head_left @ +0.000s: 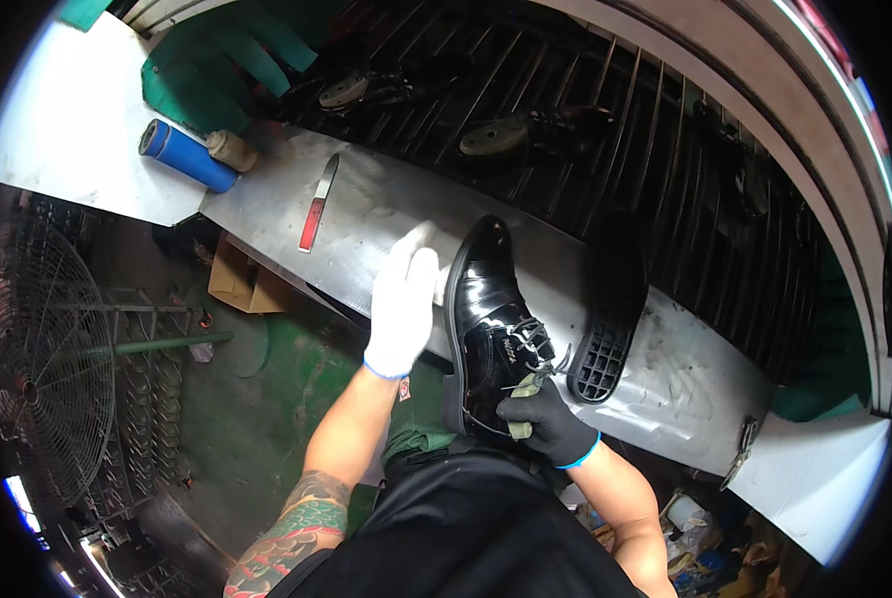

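Note:
A glossy black lace-up dress shoe [486, 309] is held toe away from me, above the near edge of the metal bench. My right hand [545, 414], in a dark grey glove, is closed on its heel end near the collar. Olive-green strips show by those fingers. Beside the shoe's left edge is my left hand [404, 304] in a white glove, its fingers stretched out and slightly blurred at the tips. A pale patch between that hand and the sole is unclear. To the shoe's right lies a black outsole [605, 344] with a gridded heel.
A red-handled knife [318, 204] lies on the metal bench [256, 214]. A blue cylinder [186, 154] and a beige spool-like piece [231, 149] stand at its left. Beyond, several dark shoes [506, 137] rest on a slatted rack. A large fan [42, 349] stands left.

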`<state>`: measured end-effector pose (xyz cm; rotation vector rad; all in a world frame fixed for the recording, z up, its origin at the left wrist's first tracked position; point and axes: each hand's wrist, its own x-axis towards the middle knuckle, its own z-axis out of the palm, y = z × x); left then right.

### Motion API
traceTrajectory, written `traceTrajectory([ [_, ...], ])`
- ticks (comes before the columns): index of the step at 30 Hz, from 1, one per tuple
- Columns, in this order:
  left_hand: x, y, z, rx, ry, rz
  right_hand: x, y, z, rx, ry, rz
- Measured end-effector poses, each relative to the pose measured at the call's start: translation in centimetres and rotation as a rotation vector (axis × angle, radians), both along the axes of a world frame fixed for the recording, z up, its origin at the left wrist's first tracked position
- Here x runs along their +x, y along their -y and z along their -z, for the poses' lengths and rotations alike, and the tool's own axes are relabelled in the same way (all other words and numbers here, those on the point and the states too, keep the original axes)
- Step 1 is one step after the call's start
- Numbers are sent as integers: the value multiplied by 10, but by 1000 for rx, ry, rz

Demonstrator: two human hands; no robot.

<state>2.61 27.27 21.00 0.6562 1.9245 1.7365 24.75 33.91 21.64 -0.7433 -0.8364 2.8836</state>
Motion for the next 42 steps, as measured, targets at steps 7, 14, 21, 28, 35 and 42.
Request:
traceTrajectory([
  [7,14,-30,30,384,-65,-372,-7,-7,-9,123,137,-109],
  [14,-21,-2,1,513,557,362,-5,-7,-53,1107,101,-5],
  [21,-42,99,64,379,705,336,-1,1,-44,1937,-5,-111],
  [28,-16,82,54,765,671,379,6,-25,-43,1772,-102,-133],
  [35,4,27,-36,496,641,496,19,-43,-16,1613,-248,-52],
  [42,0,17,-30,545,516,593,19,-56,-19,1535,-211,-166],
])
